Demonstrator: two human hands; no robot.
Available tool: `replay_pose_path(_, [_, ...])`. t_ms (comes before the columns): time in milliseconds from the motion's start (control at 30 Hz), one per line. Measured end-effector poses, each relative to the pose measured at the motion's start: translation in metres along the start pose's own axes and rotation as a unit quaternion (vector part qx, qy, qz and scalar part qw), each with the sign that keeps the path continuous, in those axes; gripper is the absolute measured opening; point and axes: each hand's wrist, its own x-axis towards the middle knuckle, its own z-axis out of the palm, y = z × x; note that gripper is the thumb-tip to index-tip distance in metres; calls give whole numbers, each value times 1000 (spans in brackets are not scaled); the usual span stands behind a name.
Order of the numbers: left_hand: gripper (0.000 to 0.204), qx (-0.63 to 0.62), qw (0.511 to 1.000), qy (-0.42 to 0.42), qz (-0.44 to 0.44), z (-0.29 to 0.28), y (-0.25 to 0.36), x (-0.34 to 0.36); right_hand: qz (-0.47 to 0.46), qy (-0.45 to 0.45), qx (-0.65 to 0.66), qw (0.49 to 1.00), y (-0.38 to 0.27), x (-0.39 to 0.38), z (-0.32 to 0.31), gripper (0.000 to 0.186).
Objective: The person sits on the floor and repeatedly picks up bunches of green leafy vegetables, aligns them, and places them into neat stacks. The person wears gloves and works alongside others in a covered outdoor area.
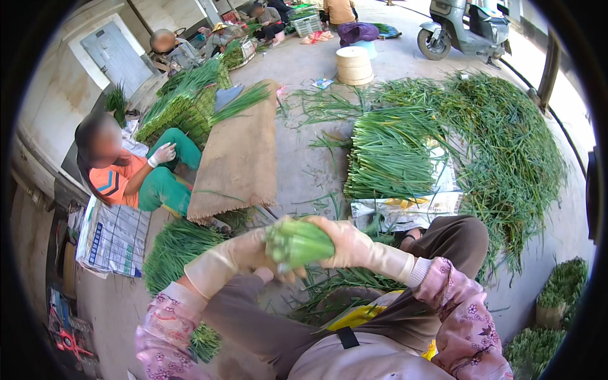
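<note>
My left hand (247,247) and my right hand (342,244), both in pale translucent gloves, grip a bunch of green stalks (297,242) over my lap, its pale cut ends toward me, slightly blurred. A neatly stacked pile of long green leaves (389,152) lies on printed sacks (405,212) ahead of me. Another sheaf (174,253) is left of my hands, and loose leaves (335,282) are strewn around my legs.
A gloved co-worker (133,183) sits left by a burlap sheet (234,158). Loose greens (506,164) cover the right floor; bundles (560,285) stand lower right. Beyond are a round container (354,66), a scooter (456,31) and several seated people (269,22).
</note>
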Motion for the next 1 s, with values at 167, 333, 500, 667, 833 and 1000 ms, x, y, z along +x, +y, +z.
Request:
replay_pose_path(167, [69, 120, 919, 252, 277, 2, 14, 16, 216, 55, 25, 975, 19, 17, -9, 65])
replay_pose_path(333, [85, 98, 808, 352, 463, 2, 31, 58, 246, 81, -47, 965, 6, 60, 1, 70])
replay_pose_path(500, [67, -88, 806, 346, 473, -16, 74, 66, 220, 79, -155, 960, -9, 94, 1, 79])
replay_pose_path(667, [28, -117, 768, 354, 520, -30, 90, 53, 168, -54, -178, 968, -16, 121, -21, 92])
replay_pose_path(833, [23, -124, 738, 442, 496, -110, 83, 2, 74, 43, -167, 982, 0, 99, -64, 73])
replay_pose_path(1000, [32, -245, 659, 518, 487, -204, 18, -52, 153, 94, -98, 979, 31, 33, -111, 51])
